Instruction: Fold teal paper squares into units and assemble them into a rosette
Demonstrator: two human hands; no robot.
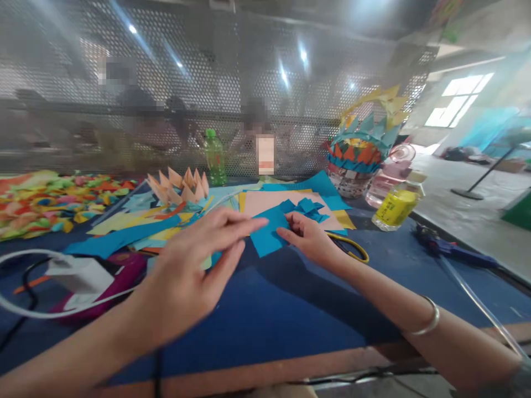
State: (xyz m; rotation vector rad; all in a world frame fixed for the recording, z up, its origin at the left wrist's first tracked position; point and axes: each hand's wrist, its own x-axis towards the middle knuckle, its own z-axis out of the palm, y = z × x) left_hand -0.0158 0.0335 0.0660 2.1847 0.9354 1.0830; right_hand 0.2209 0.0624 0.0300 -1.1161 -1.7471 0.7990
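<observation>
A square of blue paper (269,235) sits tilted above the dark blue tabletop, in front of a stack of pink (265,202) and yellow sheets. My right hand (309,235) has its thumb and curled fingers closed on the paper's right edge. At the left side of the square is my left hand (199,260), slightly blurred, its fingers stretched out with a gap to the thumb and nothing seen between them. Crumpled or folded blue pieces (311,209) lie on the pink sheet just beyond my right hand.
Yellow-handled scissors (352,247) lie right of my right hand. Beyond are a yellow-labelled bottle (396,207), a glue gun (448,246) and a paper-decorated basket (354,166). Leftward are a white plug (83,273), peach folded points (182,188), a green bottle (214,157) and colourful scraps (53,202).
</observation>
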